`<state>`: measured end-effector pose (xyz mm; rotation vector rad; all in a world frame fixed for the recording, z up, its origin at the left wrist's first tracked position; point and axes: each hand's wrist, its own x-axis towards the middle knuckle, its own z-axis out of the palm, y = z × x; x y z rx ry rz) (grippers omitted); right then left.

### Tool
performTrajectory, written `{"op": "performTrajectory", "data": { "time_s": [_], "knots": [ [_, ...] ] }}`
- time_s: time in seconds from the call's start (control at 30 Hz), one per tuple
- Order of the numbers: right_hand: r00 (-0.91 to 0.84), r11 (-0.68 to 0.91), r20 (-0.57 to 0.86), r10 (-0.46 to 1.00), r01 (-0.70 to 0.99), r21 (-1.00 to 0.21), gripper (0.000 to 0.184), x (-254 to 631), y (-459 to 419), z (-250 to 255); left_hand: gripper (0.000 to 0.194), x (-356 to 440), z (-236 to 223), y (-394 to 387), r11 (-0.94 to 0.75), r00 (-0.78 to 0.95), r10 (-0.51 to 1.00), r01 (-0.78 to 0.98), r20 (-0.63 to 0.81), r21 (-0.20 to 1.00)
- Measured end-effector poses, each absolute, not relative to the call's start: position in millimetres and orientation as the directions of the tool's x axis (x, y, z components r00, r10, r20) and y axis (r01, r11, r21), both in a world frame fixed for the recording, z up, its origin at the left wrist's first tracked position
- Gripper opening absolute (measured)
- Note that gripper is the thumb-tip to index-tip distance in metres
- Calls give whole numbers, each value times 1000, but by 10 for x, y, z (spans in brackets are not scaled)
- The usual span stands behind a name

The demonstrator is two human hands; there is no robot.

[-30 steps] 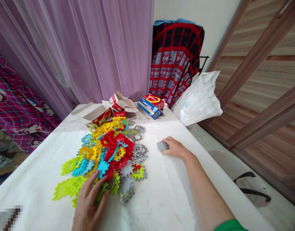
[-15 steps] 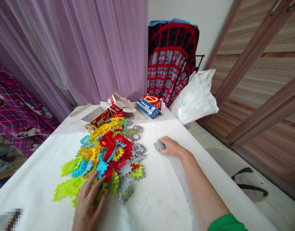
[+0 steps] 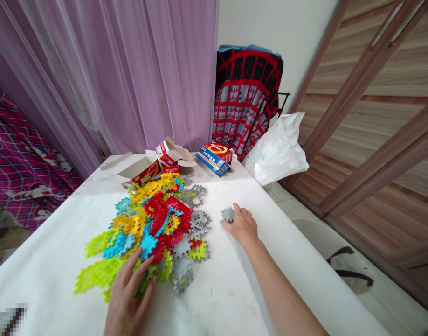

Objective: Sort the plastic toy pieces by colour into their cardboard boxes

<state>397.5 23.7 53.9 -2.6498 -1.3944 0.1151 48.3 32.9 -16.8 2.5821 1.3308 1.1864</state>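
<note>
Left hand lying at the 6 o'clock edge of a heap of plastic interlocking tiles, fingers spread apart and pressing on lime and grey tiles, with no pinch showing. Right hand out at 3 o'clock from the heap, on a white-covered table, fingers bunched close together, fingertips against a grey tile lying flat; pinching or merely touching, impossible to tell from this view. Within the heap, yellow, red, blue, lime and grey tiles overlapping, with more grey ones along its 3 o'clock side. At 12 o'clock from the heap, an open cardboard box and a torn-open red-and-white carton, with a blue-and-red box just beside them. At 1 o'clock, a crumpled white plastic bag at the table's far corner, and a red-and-black cloth hanging behind it. Beyond the table, a lilac curtain at 11 o'clock, pink patterned fabric at 10 o'clock, and wooden panelled doors at 2 o'clock.
</note>
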Motion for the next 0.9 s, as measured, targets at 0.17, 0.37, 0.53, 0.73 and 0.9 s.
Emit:
{"op": "performTrajectory", "data": {
  "time_s": [0.17, 0.37, 0.53, 0.73, 0.9],
  "knots": [
    [589, -577, 78, 804, 806, -134, 68, 3918, 247, 464, 39, 487, -155, 332, -645, 349, 702, 682, 621, 346],
    [574, -564, 99, 813, 818, -110, 65, 3934, 247, 432, 39, 493, -145, 330, -648, 356, 704, 676, 614, 350],
    [554, -545, 96, 827, 832, -104, 65, 3966, 223, 422, 36, 514, -83, 322, -655, 374, 684, 692, 626, 303],
    [556, -542, 118, 822, 830, -133, 63, 4036, 221, 388, 36, 521, -27, 301, -661, 381, 686, 682, 620, 312],
    [622, -577, 169, 765, 778, -248, 65, 4406, 357, 369, 41, 451, -64, 308, -660, 391, 695, 680, 604, 318]
  ]
}}
